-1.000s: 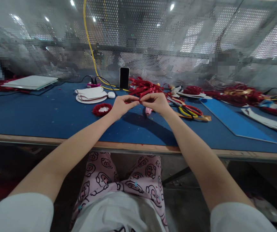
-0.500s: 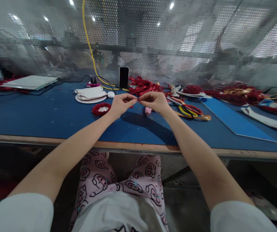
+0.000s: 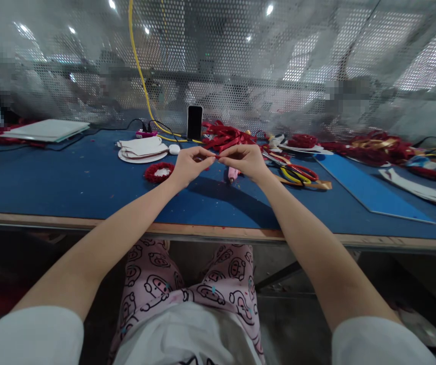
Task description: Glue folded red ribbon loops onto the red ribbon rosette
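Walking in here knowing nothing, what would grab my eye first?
Probably the left hand and right hand, meeting mid-picture over a small red piece. Just beyond them lies a heap of red ribbons, with a dark phone standing upright to its left. A blue board lies farther right.

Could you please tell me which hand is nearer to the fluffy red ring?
The left hand. It is just to the right of the fluffy red ring; the right hand is farther right, beyond the left one.
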Motion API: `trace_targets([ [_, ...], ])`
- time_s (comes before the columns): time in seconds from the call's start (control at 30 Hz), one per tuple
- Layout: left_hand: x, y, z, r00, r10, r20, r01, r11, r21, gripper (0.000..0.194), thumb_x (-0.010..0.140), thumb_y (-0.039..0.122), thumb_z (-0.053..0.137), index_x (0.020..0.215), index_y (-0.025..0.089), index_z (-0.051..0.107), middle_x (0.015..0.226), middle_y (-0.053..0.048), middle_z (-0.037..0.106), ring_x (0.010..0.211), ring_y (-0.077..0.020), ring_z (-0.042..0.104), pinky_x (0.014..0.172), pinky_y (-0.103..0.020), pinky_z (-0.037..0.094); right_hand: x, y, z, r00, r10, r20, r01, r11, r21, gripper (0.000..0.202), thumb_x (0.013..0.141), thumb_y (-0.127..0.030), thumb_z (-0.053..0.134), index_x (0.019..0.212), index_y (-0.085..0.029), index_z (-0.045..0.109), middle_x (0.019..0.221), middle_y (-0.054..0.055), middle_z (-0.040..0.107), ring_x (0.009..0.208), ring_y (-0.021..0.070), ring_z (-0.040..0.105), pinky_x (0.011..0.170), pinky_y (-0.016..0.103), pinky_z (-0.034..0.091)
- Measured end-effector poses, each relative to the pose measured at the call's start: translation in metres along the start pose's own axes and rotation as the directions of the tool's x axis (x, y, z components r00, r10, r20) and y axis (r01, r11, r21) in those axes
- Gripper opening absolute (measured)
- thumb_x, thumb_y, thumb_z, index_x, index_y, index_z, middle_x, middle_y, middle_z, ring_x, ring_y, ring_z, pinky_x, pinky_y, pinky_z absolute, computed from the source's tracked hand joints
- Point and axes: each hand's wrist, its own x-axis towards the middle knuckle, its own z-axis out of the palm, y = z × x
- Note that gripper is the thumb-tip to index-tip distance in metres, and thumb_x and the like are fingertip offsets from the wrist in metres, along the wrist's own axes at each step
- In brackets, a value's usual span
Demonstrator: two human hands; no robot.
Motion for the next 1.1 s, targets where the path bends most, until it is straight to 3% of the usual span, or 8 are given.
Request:
trace_targets([
  [0.53,-0.0019,0.0061,-0.0013,1.0,0.026,-0.002,-0.025,0.995,0.101,0.02,0.076,0.033,0.074,0.083,0.015,0.077,0.082,-0.006,0.076,0.069,-0.0136,0.063,0.066,-0.026,0.051,0.001,0.0048,0.0014,0.999,-0.002,0.032,0.0,0.997,0.084,0.034,0.065,-0.047,0.089,0.078,-0.02,0.072,0.085,0.006,0.075,0.078,0.018,0.069,0.078,0.036,0.06],
  [0.77,-0.0011,0.0067,-0.0012,1.0,-0.009,-0.016,0.011,0.995,0.096,0.02,0.077,0.033,0.073,0.085,0.015,0.076,0.074,-0.004,0.073,0.064,-0.0127,0.061,0.063,-0.026,0.05,0.0006,0.0046,0.0004,0.999,-0.015,0.048,0.014,0.999,0.037,0.037,0.064,-0.048,0.091,0.083,-0.02,0.078,0.087,0.007,0.077,0.082,0.02,0.071,0.08,0.037,0.06],
  [1.1,0.0,0.0013,-0.0016,0.998,0.058,0.0,-0.058,0.996,0.072,0.021,0.076,0.034,0.074,0.084,0.014,0.077,0.075,-0.004,0.073,0.064,-0.0118,0.06,0.061,-0.025,0.049,-0.0003,0.0014,-0.0013,0.997,-0.045,0.057,0.045,0.999,0.008,0.022,0.07,-0.038,0.086,0.081,-0.02,0.082,0.084,0.005,0.078,0.079,0.0194,0.072,0.078,0.033,0.058],
])
